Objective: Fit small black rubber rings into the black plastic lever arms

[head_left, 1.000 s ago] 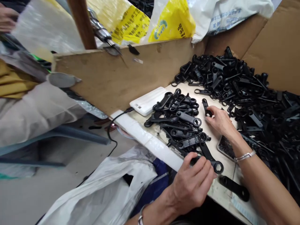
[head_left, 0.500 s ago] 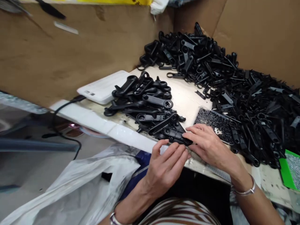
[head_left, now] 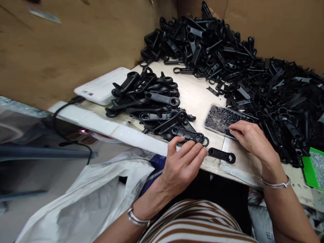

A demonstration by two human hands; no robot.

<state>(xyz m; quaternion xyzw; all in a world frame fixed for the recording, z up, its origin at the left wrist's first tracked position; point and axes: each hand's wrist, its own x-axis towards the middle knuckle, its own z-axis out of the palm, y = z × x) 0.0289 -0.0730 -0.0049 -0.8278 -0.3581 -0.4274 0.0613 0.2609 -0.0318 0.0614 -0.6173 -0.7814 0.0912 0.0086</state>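
Observation:
My left hand (head_left: 186,162) is closed at the table's front edge, its fingertips at the left end of a black plastic arm (head_left: 222,155). This arm has a round end with a hole on its right. The grip itself is partly hidden behind my fingers. My right hand (head_left: 253,138) reaches into a shallow clear tray (head_left: 207,127) full of tiny dark pieces that look like screws (head_left: 219,118). Thumb and fingers are pinched together there, and what lies between them cannot be made out. Beyond my left hand lies a heap of similar black arms (head_left: 162,98).
A large pile of loose black parts (head_left: 202,47) covers the back and right of the table. A white flat device (head_left: 101,86) with a black cable (head_left: 54,116) stands at left. The green tray (head_left: 312,168) is at far right. Cardboard walls (head_left: 88,44) rise behind.
My right hand has left my left hand's side and moved right to the tray of tiny pieces. The black arm by my left fingertips now shows. The view has shifted slightly.

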